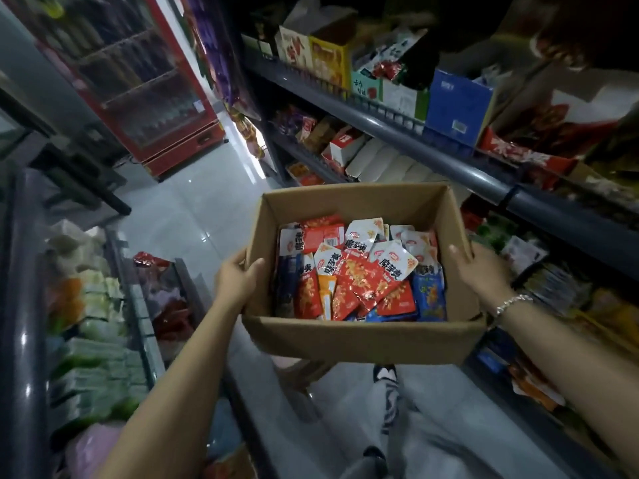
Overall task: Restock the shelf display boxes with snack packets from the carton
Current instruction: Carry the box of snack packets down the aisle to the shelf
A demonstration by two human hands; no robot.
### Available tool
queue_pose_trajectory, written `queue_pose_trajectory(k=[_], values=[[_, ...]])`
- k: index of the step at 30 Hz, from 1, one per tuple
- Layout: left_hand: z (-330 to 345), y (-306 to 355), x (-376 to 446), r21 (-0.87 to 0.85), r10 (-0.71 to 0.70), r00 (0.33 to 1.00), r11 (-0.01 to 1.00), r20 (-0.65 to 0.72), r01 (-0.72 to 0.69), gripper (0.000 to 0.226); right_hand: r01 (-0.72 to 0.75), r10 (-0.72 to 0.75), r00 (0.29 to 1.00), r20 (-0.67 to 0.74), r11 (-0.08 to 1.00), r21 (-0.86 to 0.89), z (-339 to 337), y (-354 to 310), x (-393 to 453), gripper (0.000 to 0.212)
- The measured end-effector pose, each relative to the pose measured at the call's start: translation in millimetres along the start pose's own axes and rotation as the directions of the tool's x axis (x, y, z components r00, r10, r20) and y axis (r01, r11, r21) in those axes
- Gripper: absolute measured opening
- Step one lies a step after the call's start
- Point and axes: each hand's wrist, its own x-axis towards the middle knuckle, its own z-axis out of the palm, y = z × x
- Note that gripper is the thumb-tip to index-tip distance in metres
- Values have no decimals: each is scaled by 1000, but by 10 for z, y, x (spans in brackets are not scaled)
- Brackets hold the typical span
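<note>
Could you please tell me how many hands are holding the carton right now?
2. The left hand grips the carton at its left wall, thumb inside; the right hand grips its right wall. No other hands show.

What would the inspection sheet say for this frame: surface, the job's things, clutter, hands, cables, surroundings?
Surface: pale glossy floor of a narrow shop aisle; no table in view.
Job's things: open cardboard carton held up in the aisle, with mixed red, white, blue and orange snack packets inside; shelf display boxes on the shelves at right.
Clutter: a loose red packet on the rim of the chest freezer at left.
Hands: left hand grips the carton's left wall, right hand its right wall; bracelet on the right wrist.
Cables: nothing seen.
Surroundings: red glass-door drinks cooler at the aisle's far end; dim light.
</note>
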Motion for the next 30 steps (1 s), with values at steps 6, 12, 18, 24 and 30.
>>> queue_pose_trajectory(k=[6, 12, 18, 24, 30], values=[[125, 263, 863, 1, 4, 999, 1000, 42, -4, 40, -21, 21, 1000, -22, 1000, 7, 142, -371, 670, 29], [145, 532, 1502, 65, 32, 998, 997, 47, -35, 42, -49, 50, 998, -28, 998, 27, 230, -727, 1122, 25], [-20, 715, 1883, 69, 44, 999, 997, 31, -46, 41, -77, 79, 997, -8, 990, 116, 376, -1066, 1298, 23], [-96, 784, 2215, 90, 44, 997, 995, 59, -50, 42, -82, 81, 997, 10, 986, 148, 503, -1269, 1443, 22], [-60, 820, 2645, 81, 51, 993, 995, 103, -59, 43, -112, 116, 993, -9, 975, 192, 668, -1401, 1617, 29]])
